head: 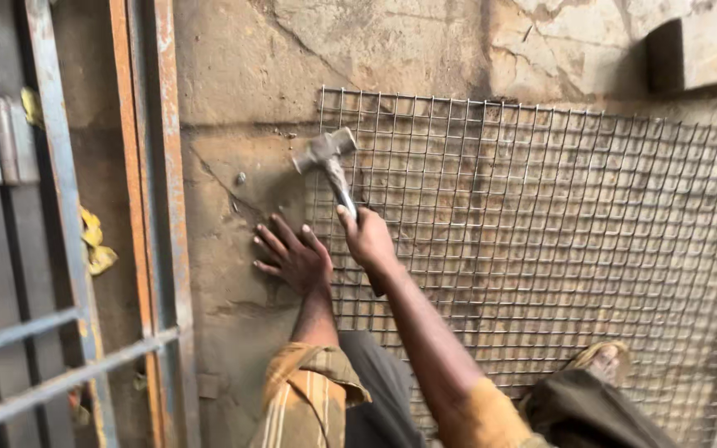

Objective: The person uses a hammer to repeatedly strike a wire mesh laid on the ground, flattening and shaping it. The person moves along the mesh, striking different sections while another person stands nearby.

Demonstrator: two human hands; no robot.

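Head view, looking down at a concrete floor (234,315), cracked and stained; right hand (368,238) near centre of frame, gripping the handle of a hammer (328,158), fingers wrapped tight around it; hammer head raised toward upper centre, hovering over the left edge of a wire mesh panel (541,241), not touching it as far as can be told; left hand (292,257) just left of the right one, lying palm down on the concrete with fingers spread, resting beside the mesh edge; whether touching the wire, cannot tell; mesh sheet lying flat, filling the right half of the frame, running off the lower right; small nail or stud (241,177) sticking out of the concrete left of the hammer head, well apart from both hands; rusty metal frame (163,207) with orange and grey bars standing along the left of the frame; striped sleeve (304,398) showing at lower centre; sandalled foot (603,361) resting on the mesh at lower right; concrete block (699,50) sitting in the upper right corner.
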